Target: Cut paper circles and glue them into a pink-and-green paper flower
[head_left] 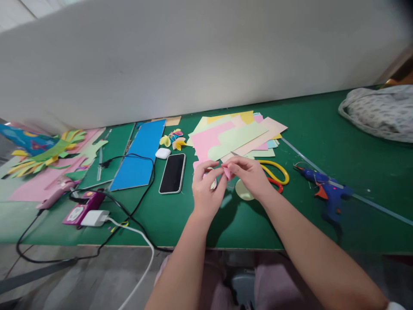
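Observation:
Between the fingertips of both hands is a small pink paper piece [227, 173]. My left hand [208, 187] has its fingers bent around the piece's left side, and my right hand [248, 174] pinches it from the right. Scissors with yellow and red handles [277, 172] lie partly under my right hand. A pale yellow paper circle [244, 190] rests on the table just below that hand. Behind both hands spreads a pile of coloured paper sheets [238, 135]. Small folded paper petals [178, 143] in yellow, pink and orange sit to the left of the pile.
On the green table [180, 224] are a phone [172, 173], a white case [163, 153], a blue board [140, 155] and a purple power strip [84, 208] with cables. A blue glue gun [332, 191] with a long glue stick lies right; a patterned cloth [380, 112] sits farther back.

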Demonstrator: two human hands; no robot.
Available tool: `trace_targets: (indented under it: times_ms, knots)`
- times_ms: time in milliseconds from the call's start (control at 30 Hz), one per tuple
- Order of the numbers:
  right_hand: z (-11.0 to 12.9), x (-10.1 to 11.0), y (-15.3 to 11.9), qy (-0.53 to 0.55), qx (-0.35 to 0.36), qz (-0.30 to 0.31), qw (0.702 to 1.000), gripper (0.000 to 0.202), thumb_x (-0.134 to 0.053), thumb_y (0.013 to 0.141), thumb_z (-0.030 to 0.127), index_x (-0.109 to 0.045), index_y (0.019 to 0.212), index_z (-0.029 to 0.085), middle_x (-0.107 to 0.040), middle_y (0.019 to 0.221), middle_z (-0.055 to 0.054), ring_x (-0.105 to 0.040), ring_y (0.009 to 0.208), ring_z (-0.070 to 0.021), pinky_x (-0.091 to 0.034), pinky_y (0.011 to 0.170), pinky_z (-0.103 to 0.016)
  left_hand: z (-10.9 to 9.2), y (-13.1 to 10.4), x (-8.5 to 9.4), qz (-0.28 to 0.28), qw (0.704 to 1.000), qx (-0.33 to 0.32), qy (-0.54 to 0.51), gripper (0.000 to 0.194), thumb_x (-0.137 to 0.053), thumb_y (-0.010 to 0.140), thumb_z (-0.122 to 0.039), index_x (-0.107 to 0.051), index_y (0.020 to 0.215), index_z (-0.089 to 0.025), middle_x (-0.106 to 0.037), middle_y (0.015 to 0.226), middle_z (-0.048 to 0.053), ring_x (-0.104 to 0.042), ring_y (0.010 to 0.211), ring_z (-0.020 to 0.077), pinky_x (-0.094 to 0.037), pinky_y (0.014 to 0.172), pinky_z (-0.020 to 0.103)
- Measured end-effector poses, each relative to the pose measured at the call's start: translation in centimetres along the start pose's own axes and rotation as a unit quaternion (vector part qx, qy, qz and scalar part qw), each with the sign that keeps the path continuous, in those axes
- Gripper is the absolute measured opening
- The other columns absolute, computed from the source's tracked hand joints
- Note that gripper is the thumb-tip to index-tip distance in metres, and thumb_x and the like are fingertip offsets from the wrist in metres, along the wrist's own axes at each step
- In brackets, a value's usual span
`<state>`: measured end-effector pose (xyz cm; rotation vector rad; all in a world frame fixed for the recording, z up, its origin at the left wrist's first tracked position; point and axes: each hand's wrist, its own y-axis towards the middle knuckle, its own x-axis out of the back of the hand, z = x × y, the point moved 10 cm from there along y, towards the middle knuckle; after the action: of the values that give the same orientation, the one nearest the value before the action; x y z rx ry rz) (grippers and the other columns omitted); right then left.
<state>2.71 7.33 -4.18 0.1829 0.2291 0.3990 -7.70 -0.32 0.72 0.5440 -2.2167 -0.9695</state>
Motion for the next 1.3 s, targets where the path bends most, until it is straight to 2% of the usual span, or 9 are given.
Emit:
trace_targets:
  times_ms: [200, 300, 367, 500, 700, 933, 1033, 1133, 1300]
  knots:
    - [-0.5, 0.8, 0.0, 0.002, -0.013, -0.025, 1.000, 0.023, -0.071, 0.074, 0.044, -0.072, 0.075, 0.021, -0.068, 0.074, 0.000, -0.059, 0.066, -0.0126, -0.050, 0.058, -0.026, 3.3, -0.4, -1.5, 0.026, 0.965, 0.193, -0.177, 0.004, -0.065, 0.078, -0.022, -0.068, 0.078, -0.020, -0.061, 0.098, 0.005, -0.058, 0.098, 0.0175, -0.047, 0.087, 0.032]
    - [1.1, 1.6, -0.3, -0.014, 0.042, -0.043, 0.998, 0.025, -0.064, 0.080, 0.046, -0.073, 0.084, 0.023, -0.070, 0.087, -0.002, -0.063, 0.078, -0.0146, -0.053, 0.062, -0.026, 5.6, -1.7, -3.4, 0.025, 0.870, 0.351, -0.346, 0.006, -0.072, 0.070, -0.024, -0.070, 0.074, -0.020, -0.062, 0.096, 0.002, -0.057, 0.094, 0.0155, -0.046, 0.079, 0.026]
    - [2.8, 1.3, -0.7, -0.059, 0.090, -0.025, 0.994, 0.021, -0.064, 0.082, 0.043, -0.073, 0.093, 0.027, -0.069, 0.099, -0.002, -0.064, 0.088, -0.0152, -0.054, 0.069, -0.028, 6.0, -2.2, -4.4, 0.029, 0.813, 0.407, -0.415, 0.010, -0.073, 0.068, -0.028, -0.070, 0.074, -0.020, -0.064, 0.088, 0.001, -0.058, 0.086, 0.0136, -0.046, 0.074, 0.024]
    - [5.3, -0.2, -1.6, -0.174, 0.144, 0.009, 0.974, 0.022, -0.070, 0.080, 0.030, -0.072, 0.101, 0.032, -0.069, 0.101, 0.000, -0.063, 0.097, -0.0157, -0.053, 0.082, -0.030, 5.0, -2.0, -5.2, 0.063, 0.767, 0.425, -0.477, 0.016, -0.074, 0.066, -0.031, -0.069, 0.074, -0.018, -0.065, 0.078, 0.000, -0.058, 0.078, 0.0123, -0.046, 0.072, 0.024]
    - [6.7, -0.4, -2.4, -0.210, 0.159, -0.066, 0.962, 0.017, -0.071, 0.078, 0.019, -0.076, 0.090, 0.030, -0.072, 0.092, 0.001, -0.066, 0.091, -0.0145, -0.054, 0.082, -0.028, 3.6, -2.0, -5.3, 0.079, 0.728, 0.429, -0.528, 0.021, -0.077, 0.062, -0.033, -0.068, 0.073, -0.018, -0.065, 0.075, -0.001, -0.059, 0.076, 0.0116, -0.047, 0.074, 0.025]
    - [7.5, -1.1, -2.5, -0.220, 0.160, -0.072, 0.960, 0.010, -0.071, 0.078, 0.022, -0.076, 0.084, 0.027, -0.072, 0.088, 0.001, -0.067, 0.086, -0.0143, -0.054, 0.078, -0.027, 3.3, -1.2, -4.1, 0.087, 0.742, 0.415, -0.519, 0.022, -0.078, 0.061, -0.034, -0.068, 0.070, -0.017, -0.065, 0.074, 0.001, -0.059, 0.074, 0.0121, -0.048, 0.073, 0.025]
    - [7.3, -1.0, -2.4, -0.322, 0.146, -0.078, 0.932, 0.017, -0.060, 0.087, 0.029, -0.073, 0.095, 0.023, -0.072, 0.099, -0.002, -0.066, 0.094, -0.0155, -0.053, 0.083, -0.028, 4.4, -0.8, -3.2, 0.070, 0.768, 0.409, -0.487, 0.025, -0.078, 0.059, -0.035, -0.069, 0.073, -0.017, -0.066, 0.077, 0.002, -0.060, 0.075, 0.0138, -0.048, 0.071, 0.026]
    - [4.4, -0.5, -1.9, -0.474, 0.056, -0.047, 0.877, 0.034, -0.040, 0.097, 0.033, -0.065, 0.115, 0.019, -0.068, 0.115, -0.008, -0.064, 0.104, -0.0164, -0.052, 0.085, -0.029, 6.8, -0.4, -1.3, 0.013, 0.814, 0.400, -0.421, 0.023, -0.077, 0.060, -0.034, -0.068, 0.074, -0.017, -0.065, 0.072, 0.000, -0.058, 0.068, 0.0110, -0.044, 0.064, 0.023]
    - [-1.4, -0.9, -2.2, -0.592, -0.033, 0.070, 0.802, 0.013, -0.077, 0.071, 0.027, -0.074, 0.081, 0.019, -0.074, 0.084, -0.008, -0.067, 0.090, -0.0264, -0.052, 0.079, -0.035, 9.4, 0.5, 2.7, -0.065, 0.884, 0.354, -0.297, 0.017, -0.070, 0.066, -0.030, -0.065, 0.075, -0.017, -0.061, 0.069, -0.003, -0.052, 0.064, 0.0092, -0.038, 0.062, 0.021]
